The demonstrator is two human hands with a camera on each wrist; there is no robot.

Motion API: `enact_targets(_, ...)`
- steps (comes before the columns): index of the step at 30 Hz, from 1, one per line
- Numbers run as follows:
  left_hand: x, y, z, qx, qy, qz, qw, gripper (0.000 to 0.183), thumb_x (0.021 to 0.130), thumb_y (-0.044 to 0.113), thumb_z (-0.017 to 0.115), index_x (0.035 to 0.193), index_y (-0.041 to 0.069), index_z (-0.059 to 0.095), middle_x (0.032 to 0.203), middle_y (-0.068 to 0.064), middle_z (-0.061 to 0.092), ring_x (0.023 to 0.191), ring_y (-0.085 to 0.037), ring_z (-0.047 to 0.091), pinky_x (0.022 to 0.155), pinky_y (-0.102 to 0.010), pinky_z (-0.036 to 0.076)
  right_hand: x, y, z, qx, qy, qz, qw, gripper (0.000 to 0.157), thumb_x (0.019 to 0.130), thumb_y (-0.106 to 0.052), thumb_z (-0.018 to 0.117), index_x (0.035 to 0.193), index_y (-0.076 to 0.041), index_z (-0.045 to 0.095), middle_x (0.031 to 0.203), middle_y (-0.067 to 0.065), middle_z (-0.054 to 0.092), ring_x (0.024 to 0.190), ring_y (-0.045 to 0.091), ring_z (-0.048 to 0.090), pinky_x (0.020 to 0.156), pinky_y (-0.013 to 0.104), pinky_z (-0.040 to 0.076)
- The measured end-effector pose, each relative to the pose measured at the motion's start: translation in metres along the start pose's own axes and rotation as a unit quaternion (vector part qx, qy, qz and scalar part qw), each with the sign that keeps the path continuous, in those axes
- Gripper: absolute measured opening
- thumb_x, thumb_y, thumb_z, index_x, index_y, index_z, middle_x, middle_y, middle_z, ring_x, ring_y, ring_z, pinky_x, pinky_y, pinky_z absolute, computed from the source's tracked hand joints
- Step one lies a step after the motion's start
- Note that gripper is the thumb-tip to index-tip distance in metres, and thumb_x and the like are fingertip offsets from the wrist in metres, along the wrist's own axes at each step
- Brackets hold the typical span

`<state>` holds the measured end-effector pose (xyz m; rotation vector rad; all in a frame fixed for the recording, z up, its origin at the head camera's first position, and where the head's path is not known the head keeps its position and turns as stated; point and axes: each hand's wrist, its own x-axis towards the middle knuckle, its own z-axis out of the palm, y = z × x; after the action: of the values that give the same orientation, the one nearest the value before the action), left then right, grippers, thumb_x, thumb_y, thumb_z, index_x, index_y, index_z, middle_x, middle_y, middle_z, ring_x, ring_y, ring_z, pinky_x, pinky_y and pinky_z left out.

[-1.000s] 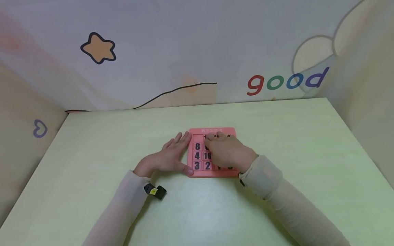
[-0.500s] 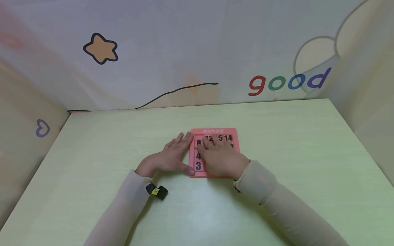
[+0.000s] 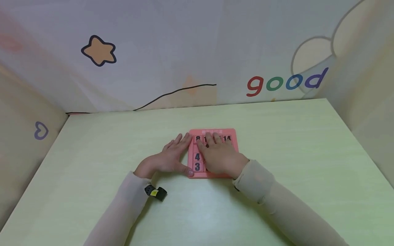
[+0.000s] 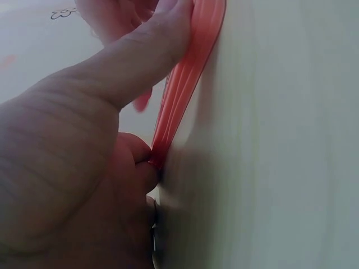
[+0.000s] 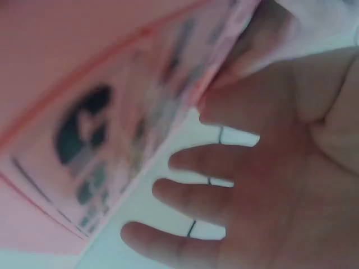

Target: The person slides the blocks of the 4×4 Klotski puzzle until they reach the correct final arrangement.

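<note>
A pink number sliding puzzle [image 3: 207, 175] lies flat on the table. My left hand [image 3: 167, 159] braces its left side, fingers spread straight at the upper left and thumb on the lower left corner. In the left wrist view the thumb [image 4: 151, 47] rests against the puzzle's pink edge [image 4: 207, 33]. Over the tiles lies my right hand [image 3: 220, 157], fingers extended, with one fingertip at the tile 8 [image 3: 198, 138] in the top left corner. A vacant slot sits under that tile, above tile 4 [image 3: 197, 156] and tile 3 [image 3: 197, 166]. Most other tiles are hidden.
The pale green table [image 3: 277, 136] extends around the puzzle on all sides. A printed cloth wall [image 3: 172, 51] stands behind it, with cloth sides to the left and right. A black wrist strap [image 3: 156, 192] hangs at the left sleeve.
Tile 8 has slid up into the top left corner, so the vacant slot is now below it. My right hand has shifted left over the puzzle; my left hand stays in place.
</note>
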<state>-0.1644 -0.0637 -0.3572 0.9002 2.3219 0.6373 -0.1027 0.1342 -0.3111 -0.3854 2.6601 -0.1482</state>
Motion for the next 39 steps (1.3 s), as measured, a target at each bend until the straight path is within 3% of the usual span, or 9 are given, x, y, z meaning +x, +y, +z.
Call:
enact_targets(8, -0.001, 0.001, 0.000, -0.002, 0.003, -0.006, 1.0000, 0.123, 0.081, 0.049, 0.082, 0.163, 0.016, -0.003, 0.168, 0.001, -0.009, 0.151, -0.018, -0.020, 0.122, -0.045, -0.006, -0.020, -0.007, -0.005, -0.008, -0.034, -0.065, 0.997, 0.054, 0.102, -0.025, 0.058, 0.154, -0.015, 0.046, 0.162, 0.004, 0.033, 0.149, 0.038, 0.022, 0.114, 0.063, 0.027)
enact_targets(12, -0.003, 0.002, -0.001, -0.006, 0.005, -0.011, 0.9999, 0.122, 0.081, 0.048, 0.082, 0.163, 0.016, -0.003, 0.168, 0.002, -0.009, 0.151, -0.018, -0.020, 0.122, -0.044, -0.006, -0.024, -0.013, -0.007, -0.012, -0.042, -0.078, 0.996, 0.049, 0.104, -0.018, 0.055, 0.152, -0.015, 0.049, 0.161, 0.002, 0.035, 0.149, 0.037, 0.024, 0.113, 0.063, 0.028)
enact_targets(26, -0.003, 0.001, 0.001, -0.007, 0.001, 0.000, 1.0000, 0.122, 0.082, 0.049, 0.081, 0.163, 0.014, -0.003, 0.168, 0.001, -0.010, 0.151, -0.019, -0.020, 0.121, -0.044, -0.007, -0.022, -0.012, -0.001, -0.011, -0.041, -0.050, 0.998, 0.054, 0.104, -0.020, 0.053, 0.156, -0.016, 0.042, 0.164, 0.000, 0.027, 0.152, 0.034, 0.015, 0.116, 0.062, 0.021)
enact_targets(39, 0.000, -0.003, 0.001, -0.002, 0.001, 0.004, 1.0000, 0.121, 0.083, 0.050, 0.079, 0.163, 0.015, -0.005, 0.168, 0.001, -0.009, 0.151, -0.018, -0.021, 0.121, -0.043, -0.008, -0.009, 0.006, -0.001, 0.022, -0.030, -0.043, 0.998, 0.058, 0.102, -0.021, 0.051, 0.158, -0.026, 0.037, 0.166, 0.000, 0.021, 0.152, 0.037, 0.008, 0.115, 0.066, 0.020)
